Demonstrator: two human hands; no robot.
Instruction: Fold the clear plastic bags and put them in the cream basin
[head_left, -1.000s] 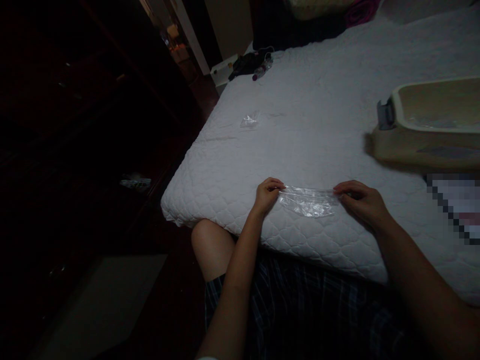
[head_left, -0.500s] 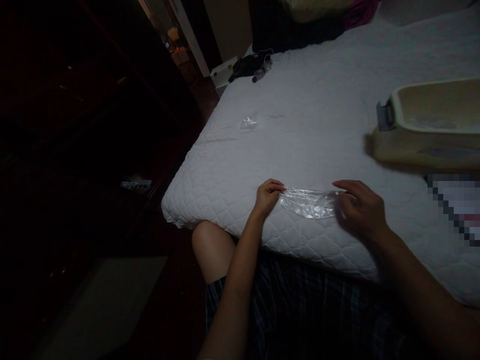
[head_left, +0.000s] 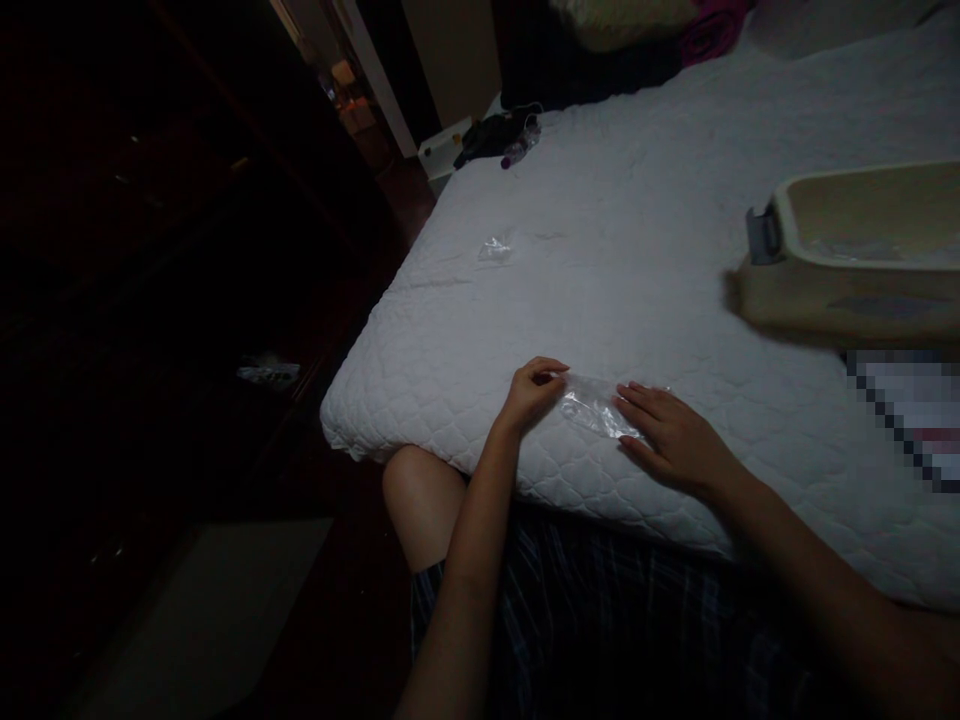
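Observation:
A clear plastic bag [head_left: 591, 408] lies stretched out on the white quilted bed cover [head_left: 600, 290] near the bed's front edge. My left hand [head_left: 531, 392] pinches its left end between thumb and fingers. Flat on the bag's right part rests my right hand [head_left: 667, 435], its fingers stretched out and the thumb apart. The bag's right end is mostly hidden under that hand.
A beige plastic bin [head_left: 847, 290] with a grey latch stands on the bed at the right. Farther off lies another small clear bag [head_left: 496, 248]. A bottle [head_left: 520, 148] and dark items sit at the far left corner. A dark-edged item [head_left: 911, 410], partly pixelated, lies below the bin.
My right hand has moved left and down from the bag's right end and now lies flat on it with fingers extended. My left hand stays at the left end.

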